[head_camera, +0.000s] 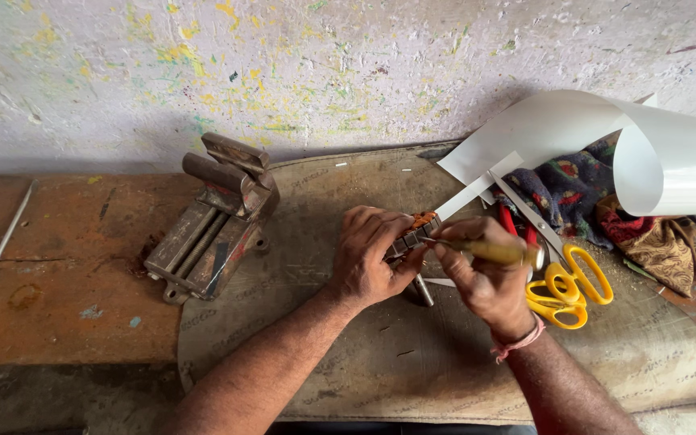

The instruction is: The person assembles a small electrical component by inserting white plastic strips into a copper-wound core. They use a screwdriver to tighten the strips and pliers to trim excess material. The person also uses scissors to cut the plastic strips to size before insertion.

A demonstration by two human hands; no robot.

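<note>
Armature [414, 232] half-hidden under left hand [368, 254]

1. The left hand [368, 254] grips a small slotted metal core with copper windings [414, 232], its steel shaft pointing down towards the mat.
2. The right hand [485, 278] holds a yellow-handled tool [497, 251], tip touching the core.
3. Yellow-handled scissors [565, 282] lie just beside the right hand.
4. A rusty bench vise [215, 217] stands to the left, well apart.
5. A curled white sheet [606, 137] rests on patterned cloth [573, 189].
6. A worn grey mat [348, 354] covers the bench.
</note>
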